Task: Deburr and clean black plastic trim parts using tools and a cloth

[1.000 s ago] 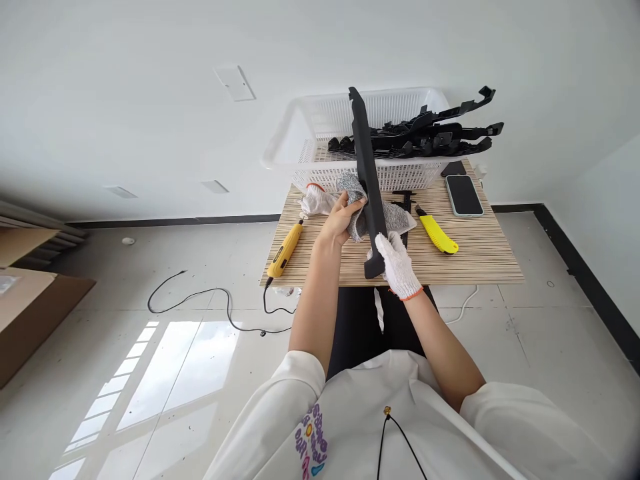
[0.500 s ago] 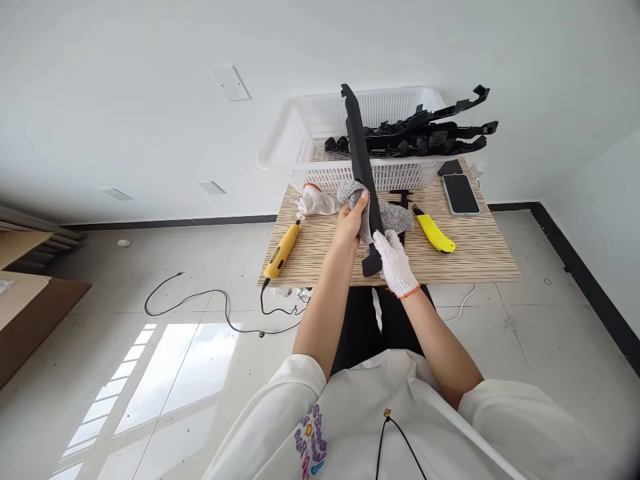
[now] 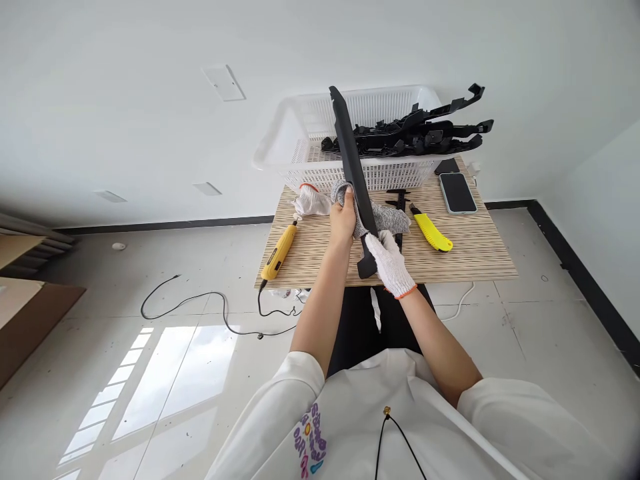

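A long black plastic trim piece (image 3: 351,152) is held at a slant above the table, its upper end in front of the basket. My bare left hand (image 3: 344,220) grips a grey knitted cloth (image 3: 391,217), pressing it against the left side of the piece; the thumb lies on top. Part of the cloth spreads out to the right behind the piece. My right hand (image 3: 393,263), in a white knitted glove with an orange cuff, is closed round the piece near its lower end. Its fingertips are partly hidden under the piece.
A white plastic basket (image 3: 280,140) holds several similar black pieces (image 3: 425,133). On the wooden table (image 3: 470,257) lie a yellow corded tool (image 3: 280,252), a white glove (image 3: 313,201), black calipers (image 3: 399,200), a yellow utility knife (image 3: 433,232) and a phone (image 3: 458,193).
The upper end of the trim piece has shifted slightly left. My left hand has moved a little left and down with the cloth along the piece; my right hand keeps its hold.
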Available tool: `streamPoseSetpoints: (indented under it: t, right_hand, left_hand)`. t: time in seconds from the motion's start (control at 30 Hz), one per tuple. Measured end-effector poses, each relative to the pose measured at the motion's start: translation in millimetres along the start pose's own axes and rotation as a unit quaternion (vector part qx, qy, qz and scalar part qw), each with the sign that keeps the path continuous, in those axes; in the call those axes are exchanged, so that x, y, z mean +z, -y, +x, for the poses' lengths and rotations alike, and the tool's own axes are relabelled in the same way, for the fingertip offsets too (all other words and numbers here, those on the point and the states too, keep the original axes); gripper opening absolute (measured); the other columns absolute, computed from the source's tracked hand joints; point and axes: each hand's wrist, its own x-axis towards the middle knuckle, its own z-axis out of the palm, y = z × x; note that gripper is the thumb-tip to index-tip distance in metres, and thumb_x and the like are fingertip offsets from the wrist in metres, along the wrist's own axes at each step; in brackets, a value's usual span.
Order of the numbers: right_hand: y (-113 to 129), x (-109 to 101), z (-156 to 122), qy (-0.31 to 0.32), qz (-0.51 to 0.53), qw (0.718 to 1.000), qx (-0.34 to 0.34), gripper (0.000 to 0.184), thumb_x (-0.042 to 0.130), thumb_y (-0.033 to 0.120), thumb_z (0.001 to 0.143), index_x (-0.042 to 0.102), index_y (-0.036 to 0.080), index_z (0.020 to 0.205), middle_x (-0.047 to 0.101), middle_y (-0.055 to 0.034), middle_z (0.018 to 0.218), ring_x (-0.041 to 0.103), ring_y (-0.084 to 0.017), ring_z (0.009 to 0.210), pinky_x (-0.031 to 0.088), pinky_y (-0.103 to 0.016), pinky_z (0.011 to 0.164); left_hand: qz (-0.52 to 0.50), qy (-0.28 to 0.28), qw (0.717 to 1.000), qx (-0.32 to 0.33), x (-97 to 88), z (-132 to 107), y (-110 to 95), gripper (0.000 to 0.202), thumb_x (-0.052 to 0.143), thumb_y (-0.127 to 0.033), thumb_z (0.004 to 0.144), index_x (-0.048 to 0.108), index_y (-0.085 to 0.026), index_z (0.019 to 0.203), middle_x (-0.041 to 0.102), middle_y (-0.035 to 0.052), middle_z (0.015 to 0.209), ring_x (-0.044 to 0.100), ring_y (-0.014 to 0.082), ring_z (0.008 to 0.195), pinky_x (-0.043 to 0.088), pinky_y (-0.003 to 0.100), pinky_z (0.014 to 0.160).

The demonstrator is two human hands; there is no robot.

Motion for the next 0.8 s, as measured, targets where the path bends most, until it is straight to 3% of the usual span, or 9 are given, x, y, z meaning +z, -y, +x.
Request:
streamPoseSetpoints:
  t: [0.1,0.27,0.43,0.57,0.7,0.8]
  right_hand:
    - [-5,0,3,0.03,0.075,0.997,0.015,0.038,0.065,0.053,0.081,0.042,0.024,0.076,0.049,0.0073,0.06,0.051,-0.011,0.058,0.041,-0.023,0.054]
    - [-10,0,7,0.085,0.214,0.972,0.038,0.038,0.07,0.052,0.079,0.042,0.025,0.08,0.052,0.0071,0.059,0.054,-0.011,0.053,0.045,-0.024,0.05]
    - [-11,0,9,0.11,0.287,0.951,0.045,0.04,0.073,0.047,0.079,0.04,0.025,0.078,0.048,0.0084,0.057,0.05,-0.009,0.05,0.044,-0.023,0.049]
    - [-12,1,9,0.112,0.284,0.952,0.033,0.041,0.073,0.046,0.079,0.038,0.025,0.076,0.047,0.0085,0.055,0.05,-0.01,0.049,0.043,-0.023,0.048]
    - [-9,0,6,0.128,0.259,0.957,0.038,0.04,0.071,0.047,0.081,0.038,0.025,0.075,0.049,0.0076,0.055,0.052,-0.01,0.051,0.045,-0.024,0.05]
    - [-9,-1,5,0.128,0.262,0.956,0.033,0.041,0.071,0.048,0.081,0.037,0.024,0.075,0.05,0.0075,0.056,0.052,-0.01,0.051,0.044,-0.023,0.05]
  left_hand:
    - [0.029,0.012,0.997,0.068,-4.0,8,0,0.046,0.065,-0.061,0.084,0.05,-0.021,0.066,0.055,0.0017,0.068,0.065,0.0227,0.084,0.053,0.035,0.077]
    - [0.055,0.059,0.974,0.21,-15.1,21,-2,0.05,0.065,-0.069,0.079,0.06,-0.019,0.085,0.062,0.0043,0.082,0.062,0.0226,0.091,0.049,0.035,0.083]
    - [0.117,0.081,0.958,0.25,-22.5,31,-10,0.049,0.069,-0.061,0.081,0.045,-0.021,0.066,0.043,-0.0015,0.062,0.054,0.0183,0.07,0.044,0.032,0.069]
    - [0.136,0.062,0.949,0.277,-16.9,31,-14,0.053,0.067,-0.058,0.084,0.036,-0.022,0.06,0.037,-0.0025,0.058,0.05,0.017,0.064,0.044,0.033,0.069]
    - [0.131,0.008,0.954,0.271,-8.7,29,-15,0.049,0.062,-0.061,0.086,0.043,-0.022,0.062,0.043,-0.0007,0.059,0.056,0.0203,0.07,0.046,0.037,0.077]
    - [0.101,0.032,0.957,0.269,-9.3,29,-14,0.049,0.062,-0.067,0.082,0.054,-0.021,0.069,0.055,0.0023,0.067,0.062,0.0234,0.08,0.049,0.038,0.082]
